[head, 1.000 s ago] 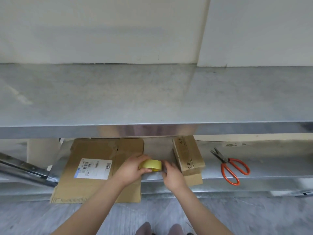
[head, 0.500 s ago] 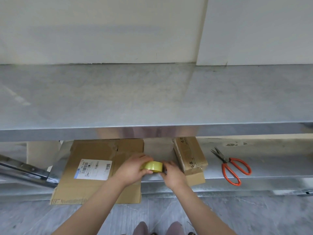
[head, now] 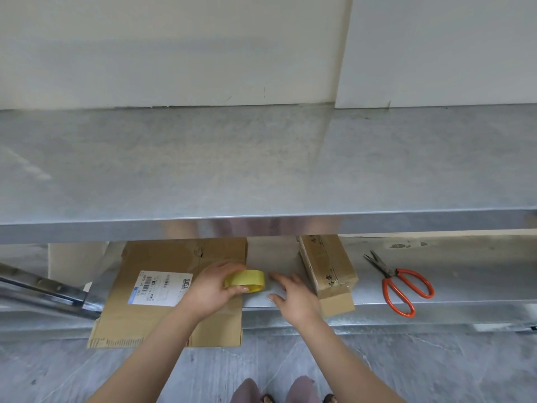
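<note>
Nearest, gripping the tape roll (head: 245, 281) in the left hand (head: 213, 289), fingers curled over its rim, at the front of the lower shelf (head: 465, 274), probably to lift it out. Keeping the right hand (head: 293, 298) spread and empty just beside the roll, not touching, likely ready to pick at the loose end. Further back, flattened cardboard (head: 174, 257) to the left, small box (head: 327, 264) and scissors (head: 401, 283) to the right, handy for sealing and cutting. Above, overhanging it all, the steel bench (head: 261, 158).

You see a glossy yellow tape roll (head: 245, 281), matt brown cardboard (head: 174, 286) with a paper label (head: 161, 287), a dull brushed-metal shelf (head: 436, 286), and orange plastic-handled steel scissors (head: 398, 286).
</note>
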A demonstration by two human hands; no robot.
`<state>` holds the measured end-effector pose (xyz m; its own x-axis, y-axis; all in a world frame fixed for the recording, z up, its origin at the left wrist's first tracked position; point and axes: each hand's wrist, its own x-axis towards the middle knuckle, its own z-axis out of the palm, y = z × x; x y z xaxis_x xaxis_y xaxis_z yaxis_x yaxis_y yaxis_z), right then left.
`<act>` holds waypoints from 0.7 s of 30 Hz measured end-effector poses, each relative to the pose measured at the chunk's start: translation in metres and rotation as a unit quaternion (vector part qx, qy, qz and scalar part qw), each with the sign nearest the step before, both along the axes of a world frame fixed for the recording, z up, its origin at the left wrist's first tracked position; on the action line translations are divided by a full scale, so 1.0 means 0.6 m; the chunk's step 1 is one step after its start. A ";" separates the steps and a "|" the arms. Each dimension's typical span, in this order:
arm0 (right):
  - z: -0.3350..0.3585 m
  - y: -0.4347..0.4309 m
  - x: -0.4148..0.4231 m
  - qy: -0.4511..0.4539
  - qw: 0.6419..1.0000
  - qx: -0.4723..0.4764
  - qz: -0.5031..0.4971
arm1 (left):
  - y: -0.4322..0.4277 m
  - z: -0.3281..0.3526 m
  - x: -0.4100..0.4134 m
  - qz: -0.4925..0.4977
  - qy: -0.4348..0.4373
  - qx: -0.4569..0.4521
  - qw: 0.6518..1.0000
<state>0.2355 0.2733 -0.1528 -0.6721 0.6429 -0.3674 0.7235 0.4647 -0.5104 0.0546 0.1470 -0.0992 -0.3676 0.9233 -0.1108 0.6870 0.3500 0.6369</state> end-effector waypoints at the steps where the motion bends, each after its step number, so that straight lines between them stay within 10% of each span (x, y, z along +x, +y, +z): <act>1: -0.002 0.001 -0.001 0.005 1.000 -0.007 0.000 | -0.006 0.001 -0.006 0.003 -0.003 -0.002 1.000; 21: -0.016 -0.005 -0.039 -0.003 0.995 0.055 0.084 | -0.023 0.002 -0.012 0.017 -0.100 0.015 0.995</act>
<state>0.2119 0.2704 -0.1622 -0.7719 0.5580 -0.3046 0.6333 0.6324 -0.4461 0.0475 0.1333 -0.0978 -0.3728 0.9145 -0.1572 0.5332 0.3498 0.7703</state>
